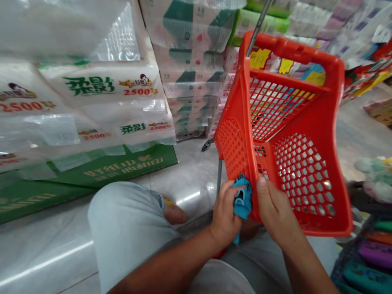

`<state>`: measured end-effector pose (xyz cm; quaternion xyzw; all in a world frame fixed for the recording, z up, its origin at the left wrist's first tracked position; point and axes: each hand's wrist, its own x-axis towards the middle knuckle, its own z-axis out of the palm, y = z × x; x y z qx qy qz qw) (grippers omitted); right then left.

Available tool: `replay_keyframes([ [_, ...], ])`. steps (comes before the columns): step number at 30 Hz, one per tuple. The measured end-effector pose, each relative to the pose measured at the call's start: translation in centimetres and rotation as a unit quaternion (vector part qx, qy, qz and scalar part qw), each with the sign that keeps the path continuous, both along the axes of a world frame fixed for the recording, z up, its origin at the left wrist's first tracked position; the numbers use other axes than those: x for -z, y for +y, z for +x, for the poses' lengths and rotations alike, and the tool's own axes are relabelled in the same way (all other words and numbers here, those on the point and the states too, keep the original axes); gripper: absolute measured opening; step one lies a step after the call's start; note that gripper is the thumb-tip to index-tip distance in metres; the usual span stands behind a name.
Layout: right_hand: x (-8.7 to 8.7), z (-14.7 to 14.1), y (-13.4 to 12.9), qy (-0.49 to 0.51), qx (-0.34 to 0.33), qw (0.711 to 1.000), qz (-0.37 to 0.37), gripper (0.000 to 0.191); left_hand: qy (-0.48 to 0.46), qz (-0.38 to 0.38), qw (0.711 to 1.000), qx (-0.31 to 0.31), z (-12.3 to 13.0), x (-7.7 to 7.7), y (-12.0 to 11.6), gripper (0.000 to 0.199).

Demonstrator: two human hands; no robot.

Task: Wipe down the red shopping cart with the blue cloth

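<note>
A red plastic shopping basket (332, 134) with lattice openings stands tilted in front of me, its inside showing nothing. My left hand (227, 212) is closed on a crumpled blue cloth (242, 198), which lies against the outer side of the basket near its closest corner. My right hand (272, 208) grips the basket's near rim, thumb on top; its other fingers are hidden behind the wall.
Stacked white tissue packs (88, 90) on a green base (122, 163) rise at the left. More packs (190, 61) stand behind the basket. Colourful goods (367, 273) are at the lower right. My bent knee (122, 224) is at the lower left.
</note>
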<state>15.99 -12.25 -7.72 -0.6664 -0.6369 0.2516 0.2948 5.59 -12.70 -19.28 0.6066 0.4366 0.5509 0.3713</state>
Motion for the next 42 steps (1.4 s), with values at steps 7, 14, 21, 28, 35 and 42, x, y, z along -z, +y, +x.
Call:
replay_keyframes([
  [7, 0.0, -0.5, 0.6, 0.019, 0.012, 1.0, -0.014, 0.052, -0.011, -0.037, 0.999, -0.039, -0.1, 1.3, -1.9, 0.038],
  [14, -0.2, -0.3, 2.1, 0.009, -0.085, 0.996, -0.014, 0.047, 0.005, -0.044, 0.996, -0.074, -1.1, 1.9, -1.4, 0.041],
  [21, -2.4, 9.3, -0.4, -0.153, -0.28, 0.932, -0.173, 0.038, -0.03, -0.015, 0.999, -0.004, -2.0, -1.0, -2.2, 0.034],
  [28, -0.1, 11.6, -2.4, -0.306, -0.278, 0.897, -0.157, 0.041, -0.065, -0.023, 0.996, -0.051, -0.2, -2.4, -2.6, 0.034],
  [35, 0.3, 5.8, -2.0, -0.391, -0.196, 0.887, -0.149, 0.042, -0.079, -0.052, 0.987, -0.129, -1.7, -2.5, 0.9, 0.02],
  [42, -0.8, 5.0, -1.9, -0.277, -0.276, 0.919, -0.055, 0.048, -0.038, 0.011, 0.991, -0.129, -2.4, -2.3, -1.9, 0.035],
])
